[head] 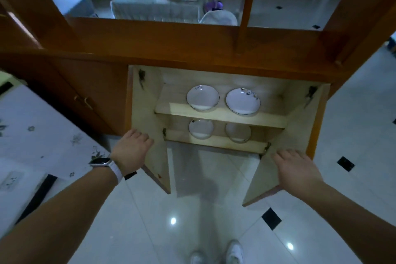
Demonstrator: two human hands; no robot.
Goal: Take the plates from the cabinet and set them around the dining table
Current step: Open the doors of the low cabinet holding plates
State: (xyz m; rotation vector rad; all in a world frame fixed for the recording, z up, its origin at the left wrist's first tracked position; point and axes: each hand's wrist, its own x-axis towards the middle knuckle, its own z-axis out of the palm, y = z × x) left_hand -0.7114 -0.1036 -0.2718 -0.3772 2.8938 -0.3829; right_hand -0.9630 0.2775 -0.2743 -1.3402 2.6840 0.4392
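The left hand (131, 151) has its fingers curled over the edge of the open left cabinet door (147, 113), the right hand (297, 169) likewise grasps the right cabinet door (300, 124), and four white plates (203, 97) sit shelved beyond, between both sets of fingers.

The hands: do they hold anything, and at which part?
Each holds an open cabinet door by its top edge: the left hand the left door, the right hand the right door.

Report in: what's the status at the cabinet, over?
Left hand holds left door, right hand holds right door. Four white plates on two shelves, untouched. Nothing blocking them.
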